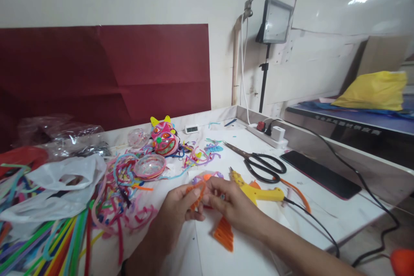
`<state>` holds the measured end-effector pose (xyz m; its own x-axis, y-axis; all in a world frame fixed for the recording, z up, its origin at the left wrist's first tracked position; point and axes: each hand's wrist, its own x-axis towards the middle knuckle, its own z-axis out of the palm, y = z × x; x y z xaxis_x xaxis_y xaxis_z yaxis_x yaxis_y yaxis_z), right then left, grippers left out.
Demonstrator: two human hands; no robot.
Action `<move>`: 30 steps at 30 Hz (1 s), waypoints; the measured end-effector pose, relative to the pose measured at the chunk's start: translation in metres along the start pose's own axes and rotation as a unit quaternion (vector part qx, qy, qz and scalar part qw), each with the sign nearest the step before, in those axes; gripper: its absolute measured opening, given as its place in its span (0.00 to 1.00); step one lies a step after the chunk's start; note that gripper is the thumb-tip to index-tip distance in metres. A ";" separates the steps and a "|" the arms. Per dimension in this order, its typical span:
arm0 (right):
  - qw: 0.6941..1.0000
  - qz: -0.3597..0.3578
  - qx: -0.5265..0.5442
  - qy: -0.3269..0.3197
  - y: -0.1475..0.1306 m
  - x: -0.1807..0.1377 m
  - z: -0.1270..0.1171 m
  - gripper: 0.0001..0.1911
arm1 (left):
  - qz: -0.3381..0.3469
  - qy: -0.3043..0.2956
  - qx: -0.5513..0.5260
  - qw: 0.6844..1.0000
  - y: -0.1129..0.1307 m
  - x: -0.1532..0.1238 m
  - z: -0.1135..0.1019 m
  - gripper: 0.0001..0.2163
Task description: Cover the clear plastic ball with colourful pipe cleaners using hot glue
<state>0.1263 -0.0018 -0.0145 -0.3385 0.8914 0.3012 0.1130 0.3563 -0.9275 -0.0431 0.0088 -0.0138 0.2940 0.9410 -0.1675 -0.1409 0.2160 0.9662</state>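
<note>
My left hand (183, 205) pinches a small orange pipe-cleaner piece (196, 195) between thumb and fingers. From the right, the bent fingers of my right hand (228, 200) close on the same piece at its other side. Below the hands, an orange fan-shaped pipe-cleaner piece (224, 235) lies on white paper. Just behind the fingers sits a purple and orange item (208, 176), mostly hidden by my hands. To the right lies a yellow glue gun (258, 192) with its nozzle pointing away, and black-handled scissors (258, 161) rest beyond it.
Loose pipe cleaners (64, 246), white plastic bags (64, 185) and a clear round container (149, 167) fill the left. Colourful decorated balls (164, 142) stand behind, near a small digital timer (192, 129). A phone (320, 174), power strip (268, 136) and black cable (359, 177) are right.
</note>
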 end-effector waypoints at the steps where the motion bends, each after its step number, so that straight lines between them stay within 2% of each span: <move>1: 0.999 -0.019 -0.047 0.011 0.000 -0.001 -0.001 0.09 | -0.001 -0.011 -0.005 1.000 0.001 -0.001 0.000 0.20; 6: 0.978 -0.096 -0.171 0.075 0.003 -0.005 0.001 0.09 | 0.008 -0.040 -0.013 0.999 0.002 -0.001 -0.001 0.18; 8: 0.974 -0.067 -0.174 0.129 0.004 -0.006 0.004 0.08 | 0.015 -0.034 -0.005 0.999 0.001 0.000 -0.002 0.18; 11: 0.979 0.039 -0.108 0.171 0.006 -0.006 0.008 0.12 | 0.028 -0.012 0.010 0.999 -0.001 0.002 -0.004 0.18; 14: 0.982 0.100 -0.010 0.160 0.007 -0.004 0.012 0.14 | 0.041 0.015 0.039 0.998 -0.002 0.003 -0.005 0.18; 21: 0.974 0.126 0.145 0.122 0.001 0.002 0.015 0.21 | 0.085 0.065 0.072 0.992 -0.002 0.003 0.001 0.15; 30: 0.958 0.146 0.199 0.143 -0.006 -0.004 0.017 0.22 | 0.126 0.049 0.113 0.984 -0.005 0.005 -0.001 0.14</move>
<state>0.1114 -0.0124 -0.0141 -0.0697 0.9975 0.0106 -0.2205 -0.0050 -0.9754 -0.0418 0.0129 -0.0202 0.1821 0.9804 0.0756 0.0194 -0.0805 0.9966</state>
